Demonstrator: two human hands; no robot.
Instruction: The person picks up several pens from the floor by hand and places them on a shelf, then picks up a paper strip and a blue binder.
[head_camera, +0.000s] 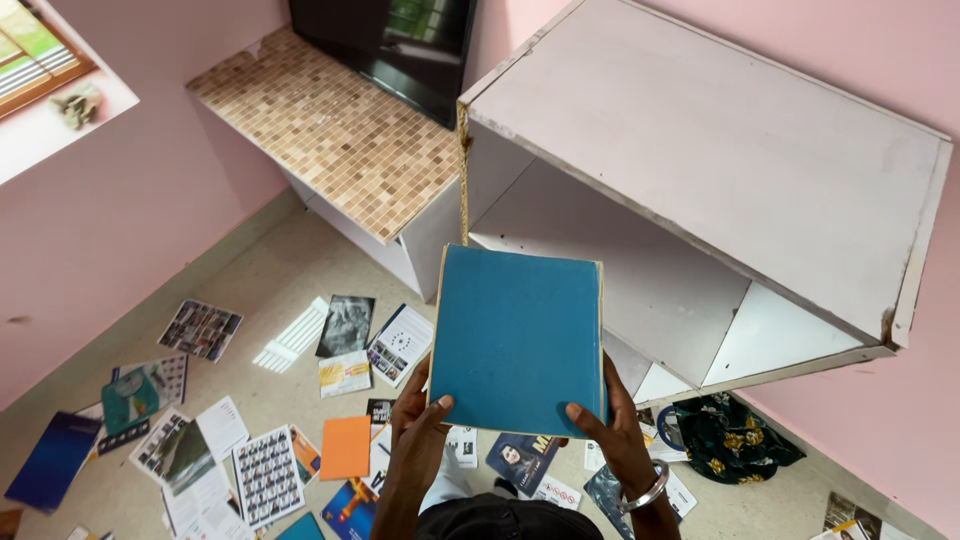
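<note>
Gripping a blue book (516, 338) at its lower corners: left hand (418, 432) closed on the lower-left corner, thumb over the cover; right hand (618, 430) closed on the lower-right corner, a metal bangle (648, 494) on its wrist. Book: upright, centre of the frame, held in front of a white shelf unit (720, 130) that fills the upper right. Left of the unit: a tiled counter (330, 125) with a dark screen (395, 45) above it. Floor (270, 270), lower left: scattered booklets and leaflets, an orange card (346, 447) among them. Lower right: floral cloth (728, 438). Risk, as judged: with both grips low on the book, its top could tip and the book slip down onto the loose papers; stepping on those papers could also cause a skid.
</note>
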